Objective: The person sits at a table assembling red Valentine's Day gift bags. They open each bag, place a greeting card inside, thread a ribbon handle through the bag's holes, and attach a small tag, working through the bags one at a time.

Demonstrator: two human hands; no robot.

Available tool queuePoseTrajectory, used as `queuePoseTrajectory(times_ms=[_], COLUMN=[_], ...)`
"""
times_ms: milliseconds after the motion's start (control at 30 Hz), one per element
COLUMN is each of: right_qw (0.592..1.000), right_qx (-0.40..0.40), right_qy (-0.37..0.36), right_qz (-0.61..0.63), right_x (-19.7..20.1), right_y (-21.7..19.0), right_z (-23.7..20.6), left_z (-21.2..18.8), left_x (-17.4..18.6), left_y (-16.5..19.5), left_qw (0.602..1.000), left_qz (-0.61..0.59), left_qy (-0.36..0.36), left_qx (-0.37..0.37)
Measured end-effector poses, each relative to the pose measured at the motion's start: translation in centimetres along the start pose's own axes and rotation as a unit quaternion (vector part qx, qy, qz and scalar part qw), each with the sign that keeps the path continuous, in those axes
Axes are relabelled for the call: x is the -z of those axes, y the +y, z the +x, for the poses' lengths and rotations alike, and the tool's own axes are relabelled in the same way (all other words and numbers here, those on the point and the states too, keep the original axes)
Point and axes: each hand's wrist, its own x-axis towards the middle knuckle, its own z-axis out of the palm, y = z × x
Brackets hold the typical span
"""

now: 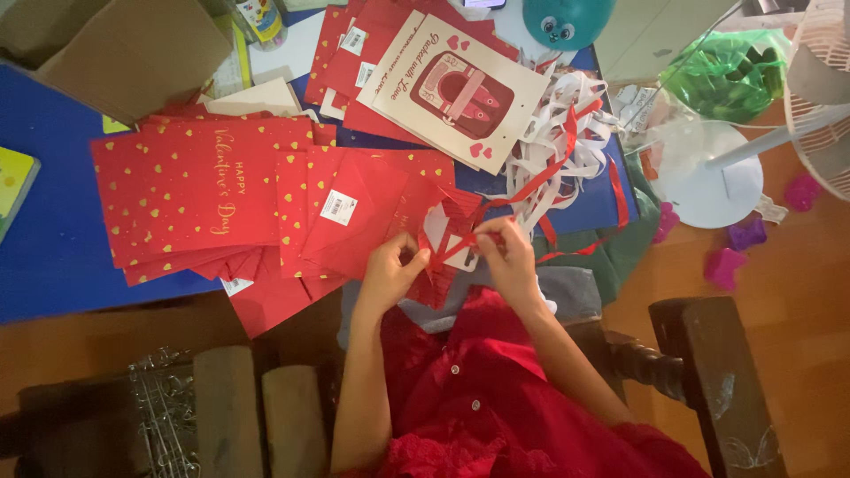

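Looking down from the head camera, I see my left hand [391,265] with fingers curled close, pinching a red ribbon [531,184] against a small folded red bag [443,252]; my right hand [512,257] is likewise nearly closed, gripping the same ribbon just beside the left, thumbs almost touching; the bag sits at the edge of the blue table [53,257], just above my lap; red gold-hearted bags [190,190] lie spread to the left; white strips [567,133] pile up behind.
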Motion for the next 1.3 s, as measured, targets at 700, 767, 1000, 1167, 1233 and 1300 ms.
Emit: queuePoseTrajectory(times_ms=[700, 767, 1000, 1167, 1233, 1300], right_qw=[0.971, 0.971, 0.974, 0.977, 0.979, 0.978], right_qx=[-0.007, -0.008, 0.009, 0.037, 0.019, 0.017], right_qy=[-0.134, -0.132, -0.113, -0.1, -0.1, -0.101], right_qz=[-0.198, -0.201, -0.195, -0.186, -0.176, -0.181], right_x=[-3.3, -3.1, -2.4, -2.4, -2.6, -2.6], right_y=[-3.5, -3.5, -2.0, -1.1, -1.0, -1.1], right_z=[-1.3, -1.3, -1.4, -1.9, -2.0, -2.0], left_z=[0.0, 0.2, -0.3, -0.4, -0.4, -0.3], left_x=[0.2, 0.2, 1.4, 0.9, 0.8, 0.7], left_y=[0.2, 0.7, 2.2, 2.6, 2.8, 3.0], left_qw=[0.999, 1.0, 0.993, 0.993, 0.994, 0.995], left_qz=[0.018, 0.006, -0.029, 0.02, 0.047, 0.05], left_qy=[-0.002, -0.005, -0.11, -0.116, -0.099, -0.085], left_qx=[0.037, 0.018, 0.021, 0.01, -0.009, -0.023])
